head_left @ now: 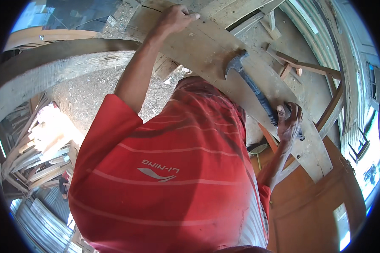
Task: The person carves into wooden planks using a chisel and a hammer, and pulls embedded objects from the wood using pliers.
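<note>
A long, wide wooden board runs slantwise in front of me, from the upper left down to the right. At its far edge, near the upper end, my left hand is closed with fingers curled over the wood and the thumb along the edge. A claw hammer with a dark handle rests across the board, its head toward the middle. My right hand is closed round the lower part of its handle, and the butt end shows beyond the palm. Part of the grip is hidden by the hand.
A thick curved timber stretches along the left. Stacked wood pieces and corrugated metal sheets lie at lower left. A brown panel stands at lower right. Wooden framing and a corrugated wall are at far right.
</note>
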Demonstrator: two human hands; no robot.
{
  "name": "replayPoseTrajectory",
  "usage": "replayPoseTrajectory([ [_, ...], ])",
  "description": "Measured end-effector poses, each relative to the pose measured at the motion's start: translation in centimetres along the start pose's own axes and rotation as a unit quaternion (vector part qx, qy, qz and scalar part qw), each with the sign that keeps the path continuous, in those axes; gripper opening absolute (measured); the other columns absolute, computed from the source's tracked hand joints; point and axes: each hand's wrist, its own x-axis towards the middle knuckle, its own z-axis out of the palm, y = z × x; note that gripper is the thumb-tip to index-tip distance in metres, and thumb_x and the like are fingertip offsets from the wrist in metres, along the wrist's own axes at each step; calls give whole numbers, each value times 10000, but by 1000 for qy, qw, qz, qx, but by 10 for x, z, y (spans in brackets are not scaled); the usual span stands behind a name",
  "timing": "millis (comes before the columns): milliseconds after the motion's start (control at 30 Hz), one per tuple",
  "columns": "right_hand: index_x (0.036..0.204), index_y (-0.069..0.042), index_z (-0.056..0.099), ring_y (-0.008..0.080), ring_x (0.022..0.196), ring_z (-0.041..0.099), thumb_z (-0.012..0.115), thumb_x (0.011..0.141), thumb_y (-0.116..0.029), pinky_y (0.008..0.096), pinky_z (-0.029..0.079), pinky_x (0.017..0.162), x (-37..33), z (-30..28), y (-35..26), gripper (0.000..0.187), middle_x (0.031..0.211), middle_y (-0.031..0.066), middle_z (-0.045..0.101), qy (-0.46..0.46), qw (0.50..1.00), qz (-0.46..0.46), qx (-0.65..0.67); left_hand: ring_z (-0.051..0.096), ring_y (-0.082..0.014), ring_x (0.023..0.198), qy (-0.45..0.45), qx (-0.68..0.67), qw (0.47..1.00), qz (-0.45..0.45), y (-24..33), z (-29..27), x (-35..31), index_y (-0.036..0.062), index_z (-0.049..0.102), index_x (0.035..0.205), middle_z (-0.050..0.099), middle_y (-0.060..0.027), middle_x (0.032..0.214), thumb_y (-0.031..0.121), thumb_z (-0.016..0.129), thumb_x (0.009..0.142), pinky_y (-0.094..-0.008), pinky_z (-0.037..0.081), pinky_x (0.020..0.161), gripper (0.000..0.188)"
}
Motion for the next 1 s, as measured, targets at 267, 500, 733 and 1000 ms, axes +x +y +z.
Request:
replayPoseTrajectory([
  [267, 1247, -38, 571, 405, 1085, 584, 813, 839, -205, 493, 488, 908, -10, 23, -72, 503, 1189, 178, 600, -12, 993, -105, 51, 617, -80, 739, 235, -279, 928, 77, 39, -33, -45, 33, 674, 1002, 673, -11, 838, 354, 793, 912, -250, 504, 651, 355],
  [500, 1015, -18, 583, 408, 864, 594, 714, 864, -112, 518, 487, 768, 2, 36, -96, 221, 923, 186, 593, -36, 995, -61, 65, 597, -58, 697, 230, -382, 877, 178, 3, 4, -41, 61, 636, 1028, 638, 18, 825, 261, 786, 939, -220, 495, 628, 265],
  [733, 1038, -7, 542, 461, 804, 638, 635, 960, -142, 536, 488, 697, -39, 47, -166, 181, 853, 242, 639, -108, 977, 114, 142, 594, -93, 686, 109, -555, 811, 150, -18, -5, -30, 77, 592, 1041, 619, -4, 811, 237, 741, 971, -249, 479, 614, 230],
  [1000, 1042, -18, 535, 151, 556, 555, 558, 1057, -325, 340, 447, 521, -62, 76, -235, 309, 684, 66, 567, -92, 897, 298, 315, 597, -120, 699, 25, -685, 718, 121, -4, -9, 1, 82, 582, 1019, 622, -19, 808, 240, 726, 971, -281, 487, 622, 219],
])
